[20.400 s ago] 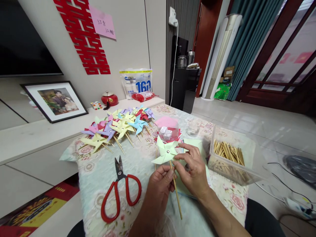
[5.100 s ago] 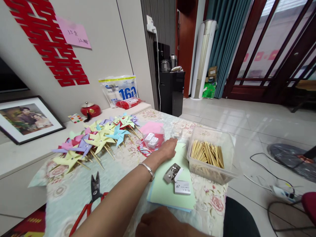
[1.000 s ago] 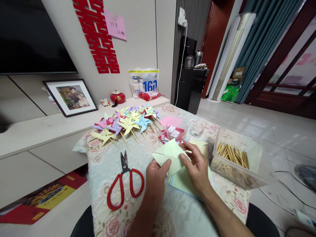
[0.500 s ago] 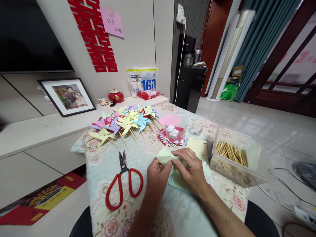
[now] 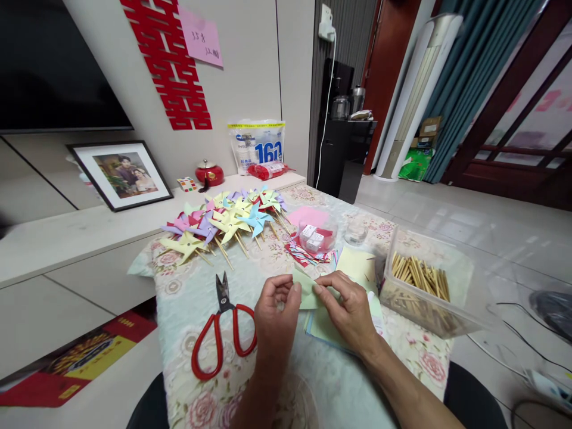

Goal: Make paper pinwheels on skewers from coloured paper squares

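Between my two hands is a pale green piece of paper (image 5: pixel 306 293), partly cut or folded, held above the table. My left hand (image 5: pixel 280 304) has its fingers curled and its thumb against the paper's left edge. On the paper's right side, my right hand (image 5: pixel 344 301) pinches it between thumb and fingers. Below my right hand lies a stack of coloured paper sheets (image 5: pixel 324 328). To the left of my left hand, red-handled scissors (image 5: pixel 224 325) lie with blades pointing away. Several finished paper pinwheels (image 5: pixel 230 221) on sticks lie at the table's far left.
A clear plastic bin (image 5: pixel 429 310) of wooden sticks (image 5: pixel 420 277) stands on the right. Behind the paper are a clear round tub (image 5: pixel 318 235), a small round lid (image 5: pixel 356 232) and coloured paper strips (image 5: pixel 308 253). A framed photo (image 5: pixel 123 174) leans on the cabinet.
My left hand has shifted slightly left and its fingers have curled more loosely. The green paper has turned and tilted between my hands. My right hand keeps its pinch.
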Tool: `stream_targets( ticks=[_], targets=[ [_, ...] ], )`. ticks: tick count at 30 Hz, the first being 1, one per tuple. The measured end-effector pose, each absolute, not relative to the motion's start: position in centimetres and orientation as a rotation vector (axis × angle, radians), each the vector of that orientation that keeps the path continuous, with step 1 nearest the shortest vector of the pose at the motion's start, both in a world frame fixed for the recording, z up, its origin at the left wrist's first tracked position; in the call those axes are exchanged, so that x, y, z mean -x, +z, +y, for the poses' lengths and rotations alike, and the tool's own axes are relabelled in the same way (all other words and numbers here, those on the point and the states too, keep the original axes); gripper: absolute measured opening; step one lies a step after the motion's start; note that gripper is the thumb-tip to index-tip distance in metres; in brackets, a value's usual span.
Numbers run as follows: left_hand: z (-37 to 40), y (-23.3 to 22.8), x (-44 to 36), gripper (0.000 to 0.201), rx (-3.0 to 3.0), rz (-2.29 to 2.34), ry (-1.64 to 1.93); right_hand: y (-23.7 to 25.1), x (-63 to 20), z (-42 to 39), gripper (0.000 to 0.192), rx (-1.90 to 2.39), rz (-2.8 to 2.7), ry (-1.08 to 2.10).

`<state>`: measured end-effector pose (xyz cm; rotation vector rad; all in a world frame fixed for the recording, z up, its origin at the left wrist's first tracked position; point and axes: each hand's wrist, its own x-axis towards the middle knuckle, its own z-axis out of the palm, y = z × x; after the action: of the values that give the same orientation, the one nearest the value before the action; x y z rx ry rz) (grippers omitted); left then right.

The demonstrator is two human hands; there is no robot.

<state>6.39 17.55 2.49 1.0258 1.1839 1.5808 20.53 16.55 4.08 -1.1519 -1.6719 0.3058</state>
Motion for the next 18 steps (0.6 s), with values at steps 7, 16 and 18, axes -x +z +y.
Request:
stream_targets(
  ticks=[7,16,18],
  targets=[
    [15.9,4.2,-3.2,0.05,-1.01,1.115,1.475,4.6,-20.4,15.4,0.016,1.121,-1.825,0.376],
    [10.5,2.7,0.9,0.033,-2.301,1.355,1.294,2.8,-19.4,12.1,0.021,0.851,-2.243,-0.169],
    [9.6,2.2,1.0,0.023,-2.576,1.329,1.239,2.4,-19.4,11.4,0.02,0.808,-2.304,-0.233]
  ],
)
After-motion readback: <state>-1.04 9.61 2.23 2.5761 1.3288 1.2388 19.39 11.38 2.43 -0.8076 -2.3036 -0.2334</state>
